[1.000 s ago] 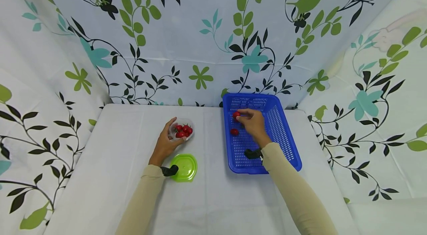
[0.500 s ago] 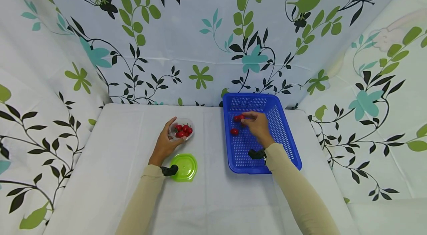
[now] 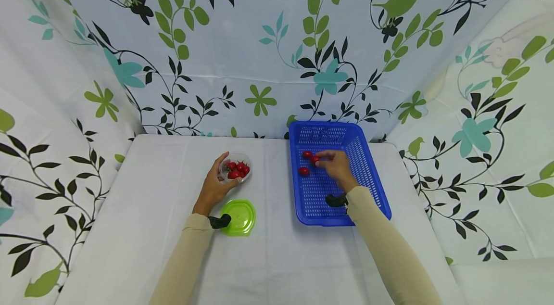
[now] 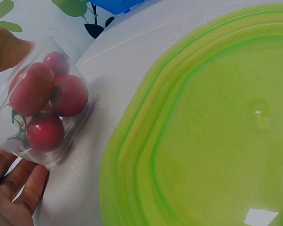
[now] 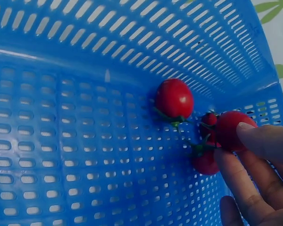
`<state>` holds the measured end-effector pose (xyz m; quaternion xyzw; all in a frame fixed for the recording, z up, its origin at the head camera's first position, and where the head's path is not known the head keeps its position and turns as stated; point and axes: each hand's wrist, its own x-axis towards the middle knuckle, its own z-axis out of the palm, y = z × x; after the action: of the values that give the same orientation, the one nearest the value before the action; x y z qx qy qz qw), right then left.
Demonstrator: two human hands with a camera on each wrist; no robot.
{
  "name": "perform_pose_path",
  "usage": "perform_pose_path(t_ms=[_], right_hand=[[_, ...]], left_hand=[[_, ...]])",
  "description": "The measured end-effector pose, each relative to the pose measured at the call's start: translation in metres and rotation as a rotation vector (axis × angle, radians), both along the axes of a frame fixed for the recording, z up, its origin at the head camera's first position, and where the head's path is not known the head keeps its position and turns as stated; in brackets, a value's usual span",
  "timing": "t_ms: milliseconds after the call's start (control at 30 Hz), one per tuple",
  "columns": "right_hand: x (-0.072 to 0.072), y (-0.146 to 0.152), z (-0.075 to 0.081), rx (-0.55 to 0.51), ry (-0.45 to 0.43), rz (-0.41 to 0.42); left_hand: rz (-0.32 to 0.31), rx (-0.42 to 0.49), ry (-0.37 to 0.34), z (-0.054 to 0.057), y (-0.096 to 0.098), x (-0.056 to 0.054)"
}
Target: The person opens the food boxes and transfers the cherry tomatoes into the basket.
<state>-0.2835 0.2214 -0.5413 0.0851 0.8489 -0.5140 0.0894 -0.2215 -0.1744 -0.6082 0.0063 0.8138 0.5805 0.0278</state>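
Presently, head view: my right hand (image 3: 338, 168) pinches a red tomato (image 3: 316, 160) in the blue basket (image 3: 318, 206), well to the right of my left hand (image 3: 215, 186), which grips the clear container (image 3: 239, 156). Left wrist view: the container, with small tomatoes (image 4: 70, 96) inside, sits between my thumb and fingers, the green lid (image 4: 221, 127) near it. Right wrist view: the pinched tomato, nearer my right hand, shows no marked long axis; loose tomatoes (image 5: 173, 98) lie just beside that hand.

Curtained-off tabletop booth. Fabric (image 3: 242, 45) printed with leaves and birds hangs behind and along both sides of a white-covered table (image 3: 272, 266). Room beyond is hidden, so home or studio is unclear.
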Motion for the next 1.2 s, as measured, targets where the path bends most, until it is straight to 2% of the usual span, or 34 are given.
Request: perform_pose_path(t_ms=[367,600,867,1200], right_hand=[[-0.001,0.003,-0.01,0.066,-0.022,0.014],[-0.002,0.001,-0.012,0.082,-0.022,0.005],[0.0,0.0,-0.014,0.13,-0.067,-0.001],[-0.001,-0.005,-0.018,0.161,-0.046,-0.013]], left_hand=[[0.001,-0.014,0.003,0.0,-0.001,0.0],[0.003,-0.013,-0.008,0.0,-0.001,0.0],[0.0,-0.007,-0.002,-0.003,-0.001,-0.001],[0.002,-0.022,0.008,0.001,-0.001,0.001]])
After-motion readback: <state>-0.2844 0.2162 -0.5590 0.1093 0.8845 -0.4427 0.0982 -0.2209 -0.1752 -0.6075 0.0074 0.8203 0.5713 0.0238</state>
